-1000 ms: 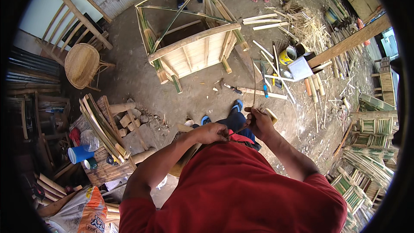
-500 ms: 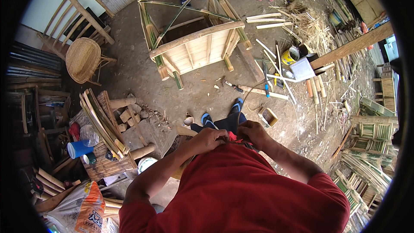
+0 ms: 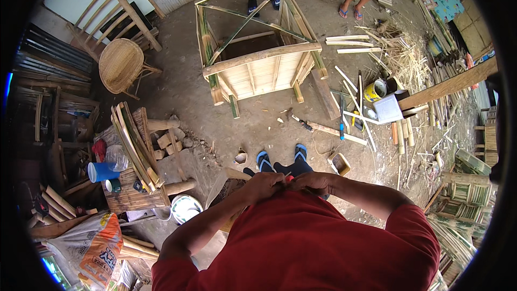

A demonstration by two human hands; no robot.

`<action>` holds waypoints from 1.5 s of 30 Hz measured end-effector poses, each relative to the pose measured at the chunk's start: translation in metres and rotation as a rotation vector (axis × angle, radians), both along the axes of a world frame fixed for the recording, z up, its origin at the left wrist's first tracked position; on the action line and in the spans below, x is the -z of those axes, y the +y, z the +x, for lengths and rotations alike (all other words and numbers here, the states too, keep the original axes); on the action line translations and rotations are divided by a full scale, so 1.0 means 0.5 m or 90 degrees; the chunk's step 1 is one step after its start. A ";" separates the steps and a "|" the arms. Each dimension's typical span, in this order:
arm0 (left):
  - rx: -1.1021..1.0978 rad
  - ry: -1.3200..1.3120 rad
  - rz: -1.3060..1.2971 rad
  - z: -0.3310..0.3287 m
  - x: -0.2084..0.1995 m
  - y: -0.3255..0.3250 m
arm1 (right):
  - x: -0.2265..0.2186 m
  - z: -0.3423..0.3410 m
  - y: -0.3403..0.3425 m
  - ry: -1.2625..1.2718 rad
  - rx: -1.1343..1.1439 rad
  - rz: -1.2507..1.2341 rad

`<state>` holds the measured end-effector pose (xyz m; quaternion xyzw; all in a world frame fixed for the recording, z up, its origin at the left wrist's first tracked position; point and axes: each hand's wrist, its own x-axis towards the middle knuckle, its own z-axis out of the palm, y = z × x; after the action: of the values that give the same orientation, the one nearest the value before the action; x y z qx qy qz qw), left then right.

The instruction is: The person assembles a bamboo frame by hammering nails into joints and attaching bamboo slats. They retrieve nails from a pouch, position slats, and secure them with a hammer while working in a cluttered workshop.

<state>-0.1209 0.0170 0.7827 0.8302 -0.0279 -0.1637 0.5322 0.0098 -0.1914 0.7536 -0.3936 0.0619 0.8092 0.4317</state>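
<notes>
My left hand [image 3: 267, 184] and my right hand [image 3: 316, 183] are close together at my waist, against the front hem of the red shirt [image 3: 291, 237]. Fingers on both are closed in a pinch. A small bit of red shows between them, with a thin pale tip beside my left fingertips. What either hand grips is too small and too covered to name. Just beyond them are my feet in blue-strapped flip-flops [image 3: 300, 152].
A bamboo furniture frame [image 3: 264, 59] stands ahead, with a person's legs behind it and another's farther right. A round woven seat [image 3: 119, 63] is at left. A hammer [image 3: 300, 120], a square container [image 3: 339, 164] and a white bucket [image 3: 186, 208] are nearby. Bamboo strips [image 3: 353, 43] litter the right.
My hands have drawn closer together, and my right hand has turned inward. The long thin brown strip that rose from my right hand no longer stands up there. The view has shifted.
</notes>
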 end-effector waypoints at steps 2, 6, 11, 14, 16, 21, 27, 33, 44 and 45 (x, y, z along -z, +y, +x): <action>0.007 0.015 -0.030 0.020 -0.003 -0.014 | -0.018 0.019 -0.005 -0.088 -0.051 -0.031; -0.019 0.105 -0.052 0.058 0.002 -0.045 | -0.059 0.080 -0.018 -0.396 -0.222 0.077; -0.096 0.095 -0.082 0.107 0.032 -0.103 | -0.053 0.142 -0.056 -0.831 -0.313 0.247; -0.168 0.131 0.055 0.138 0.044 -0.144 | 0.009 0.165 -0.046 -0.913 -0.256 0.264; -0.150 0.219 0.201 0.152 0.043 -0.157 | 0.061 0.153 -0.023 -0.920 -0.221 0.255; -0.134 0.286 0.186 0.160 0.054 -0.072 | 0.136 0.128 -0.008 -0.787 -0.265 0.242; -0.414 0.271 0.033 0.208 0.276 -0.025 | 0.390 0.250 0.035 -0.294 -0.408 0.240; -0.301 0.318 0.057 0.218 0.691 -0.027 | 1.108 0.488 0.108 -0.876 -0.400 0.018; -0.351 0.327 0.061 0.280 1.230 -0.001 | 1.708 0.581 0.172 -0.995 -0.517 -0.318; -0.348 0.311 0.058 0.283 1.232 -0.002 | 1.711 0.569 0.174 -0.975 -0.552 -0.337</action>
<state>0.0204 0.0159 0.1666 0.7662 0.3302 -0.2094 0.5100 0.2942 -0.1044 -0.1017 -0.8969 -0.2107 0.3781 -0.0904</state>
